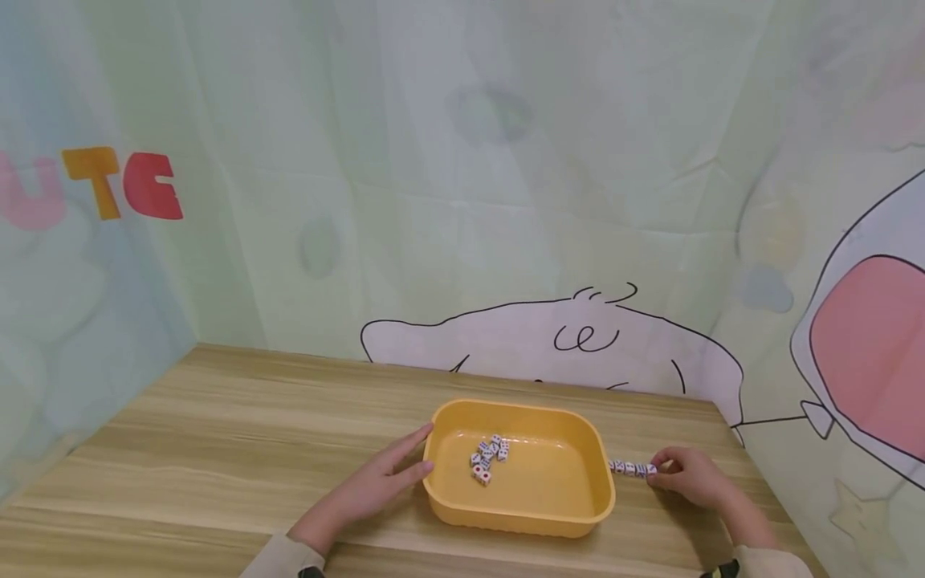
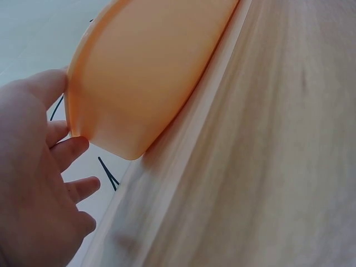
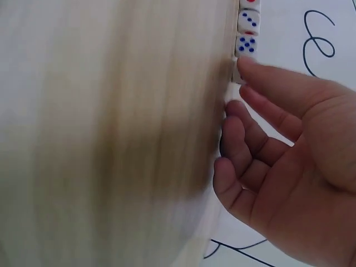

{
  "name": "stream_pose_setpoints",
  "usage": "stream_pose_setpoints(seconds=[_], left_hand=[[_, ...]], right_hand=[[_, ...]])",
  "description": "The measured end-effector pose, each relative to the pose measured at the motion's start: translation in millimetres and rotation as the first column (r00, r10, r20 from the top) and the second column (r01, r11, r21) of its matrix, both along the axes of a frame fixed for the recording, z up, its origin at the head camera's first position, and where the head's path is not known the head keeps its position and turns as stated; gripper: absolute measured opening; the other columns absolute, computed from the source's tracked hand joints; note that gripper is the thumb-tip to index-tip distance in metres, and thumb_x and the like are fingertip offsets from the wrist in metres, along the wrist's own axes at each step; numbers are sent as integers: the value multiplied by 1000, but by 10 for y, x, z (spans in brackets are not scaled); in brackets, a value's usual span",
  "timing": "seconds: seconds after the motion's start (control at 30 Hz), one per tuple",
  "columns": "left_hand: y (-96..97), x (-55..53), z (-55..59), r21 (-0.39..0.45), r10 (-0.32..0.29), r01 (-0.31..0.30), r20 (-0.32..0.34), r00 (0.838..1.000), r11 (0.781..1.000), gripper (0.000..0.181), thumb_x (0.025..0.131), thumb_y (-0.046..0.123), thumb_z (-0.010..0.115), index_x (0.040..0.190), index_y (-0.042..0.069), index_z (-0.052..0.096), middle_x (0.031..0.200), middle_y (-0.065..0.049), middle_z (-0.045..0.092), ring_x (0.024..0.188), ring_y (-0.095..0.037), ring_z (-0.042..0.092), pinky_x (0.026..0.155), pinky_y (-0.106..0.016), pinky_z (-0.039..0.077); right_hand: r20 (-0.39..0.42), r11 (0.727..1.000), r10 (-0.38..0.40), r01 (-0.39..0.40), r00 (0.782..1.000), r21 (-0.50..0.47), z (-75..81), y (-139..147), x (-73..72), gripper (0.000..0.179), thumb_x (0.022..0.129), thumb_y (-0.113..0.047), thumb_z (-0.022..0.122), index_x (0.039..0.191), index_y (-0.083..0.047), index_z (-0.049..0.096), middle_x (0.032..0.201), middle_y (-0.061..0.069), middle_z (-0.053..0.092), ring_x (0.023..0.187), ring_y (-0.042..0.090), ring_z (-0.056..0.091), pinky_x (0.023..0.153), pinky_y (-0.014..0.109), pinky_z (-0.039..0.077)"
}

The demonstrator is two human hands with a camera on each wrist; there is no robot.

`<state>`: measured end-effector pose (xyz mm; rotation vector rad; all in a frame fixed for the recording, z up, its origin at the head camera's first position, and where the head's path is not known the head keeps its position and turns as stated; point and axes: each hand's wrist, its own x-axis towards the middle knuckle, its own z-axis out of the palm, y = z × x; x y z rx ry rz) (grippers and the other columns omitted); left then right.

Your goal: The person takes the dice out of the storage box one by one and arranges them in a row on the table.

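Note:
A yellow plastic tray [image 1: 549,474] stands on the wooden table, with several white dice [image 1: 486,457] clustered inside its left half. At the tray's left wall, my left hand [image 1: 379,482] touches the rim with spread thumb and finger. Up close, its other fingers [image 2: 83,189] look loosely bent beside the orange-looking wall. To the right of the tray, a straight row of dice [image 1: 630,468] runs out from near its wall. My right hand [image 1: 690,478] pinches the die [image 1: 652,470] at the row's right end. Thumb and finger partly cover that die in the right wrist view.
The wooden tabletop [image 1: 217,449] reaches to a pale printed curtain [image 1: 433,201] at the back. Another curtain side [image 1: 867,353] rises close by the right hand. The tray wall stands at the left end of the dice row.

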<state>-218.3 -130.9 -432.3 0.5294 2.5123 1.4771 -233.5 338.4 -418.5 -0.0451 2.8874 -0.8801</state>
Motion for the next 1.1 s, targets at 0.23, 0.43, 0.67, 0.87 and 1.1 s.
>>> stream_pose_setpoints(seconds=[0.23,0.43,0.67,0.87,1.1], left_hand=[[7,-1,-3,7,-7,7,4,1000,1000,63,97,40,54,152,23,30,158,-9,25,145,-37,20,114,-62,15],[6,3,16,1,4,-4,3,1000,1000,63,97,41,54,152,25,30,158,-7,26,145,-37,20,114,-63,15],[5,0,-1,2,-1,1,-4,1000,1000,63,97,41,54,152,24,30,157,-8,26,144,-37,21,114,-62,15],[-3,-9,-37,20,-16,16,-3,1000,1000,62,98,38,54,153,22,28,157,-10,26,144,-39,22,114,-62,16],[-8,-13,-44,29,-21,22,-13,1000,999,63,98,38,54,153,21,28,157,-11,26,143,-39,22,114,-63,16]], right_hand=[[-33,1000,8,-9,999,-25,173,-12,28,36,88,-17,68,113,7,60,81,5,62,72,17,55,61,30,47],[-95,998,55,-58,994,-31,380,-181,34,37,91,-24,67,115,4,61,81,3,63,74,16,54,63,30,48],[-152,993,116,-119,982,-11,465,-474,44,35,90,-27,68,113,-2,65,82,0,63,73,13,54,63,28,48],[-183,985,143,-158,973,-70,500,-760,8,29,90,-22,68,111,-3,66,78,-1,59,70,14,51,58,24,46],[-207,973,191,-212,960,-89,523,-1063,-28,24,89,-19,69,107,-4,67,77,-1,57,70,13,50,58,22,45]])
